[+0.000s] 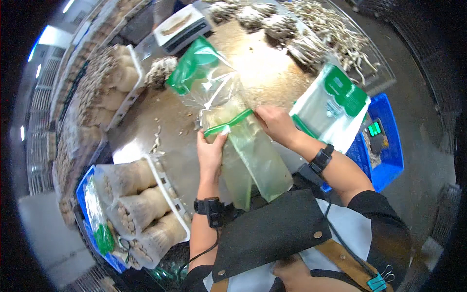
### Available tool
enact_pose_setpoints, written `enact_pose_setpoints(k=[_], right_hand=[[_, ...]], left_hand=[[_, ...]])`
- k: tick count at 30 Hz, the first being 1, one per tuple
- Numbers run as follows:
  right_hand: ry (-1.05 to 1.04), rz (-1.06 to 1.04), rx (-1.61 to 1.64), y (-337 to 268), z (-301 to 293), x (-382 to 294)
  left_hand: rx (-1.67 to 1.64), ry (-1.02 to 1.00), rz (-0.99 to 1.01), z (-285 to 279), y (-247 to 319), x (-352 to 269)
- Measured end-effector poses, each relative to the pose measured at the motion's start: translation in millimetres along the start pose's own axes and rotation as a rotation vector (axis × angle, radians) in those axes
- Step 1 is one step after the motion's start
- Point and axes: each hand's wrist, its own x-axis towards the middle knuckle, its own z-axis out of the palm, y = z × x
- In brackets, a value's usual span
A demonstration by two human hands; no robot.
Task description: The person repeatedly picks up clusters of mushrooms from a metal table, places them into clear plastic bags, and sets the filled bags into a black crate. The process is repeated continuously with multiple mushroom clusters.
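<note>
A clear plastic bag with green print lies over the table before me, its green-edged mouth towards me. My left hand grips the left end of this green edge between thumb and fingers. The right end of the edge is pinched in my right hand. Pale green translucent plastic hangs from the edge towards my apron. A stack of flat printed bags lies just right of my right hand. Whether anything is inside the held bag is hard to tell.
Mushroom clusters and loose mushroom stems lie at the far side. A boxy scale-like device stands at the back. Bagged mushrooms fill a crate at lower left; more crates stand left. A blue basket is at right.
</note>
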Motion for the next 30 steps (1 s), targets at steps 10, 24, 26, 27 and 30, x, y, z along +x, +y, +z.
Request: enact_pose_setpoints(k=[10,24,26,27,30], right_hand=[[-0.247,0.125,0.289,-11.7,59.3,15.9],[-0.348,0.051,0.69,-60.4,-27.8,104.4],[-0.48,0.204,0.716,-59.7,-26.7,95.6],[-0.483,0.12,0.772,-59.7,-27.8,89.3],[-0.546,0.052,0.934,-54.7,-39.0,80.9]], left_hand=[[-0.67,0.341,-0.452,-52.4,-55.0,-17.2],[0.527,-0.425,0.306,-74.4,103.9,-72.7],[0.687,-0.264,0.326,-60.9,91.1,-59.0],[0.836,-0.113,0.339,-57.3,85.1,-51.6],[0.418,-0.002,0.076,-66.4,80.0,-56.4]])
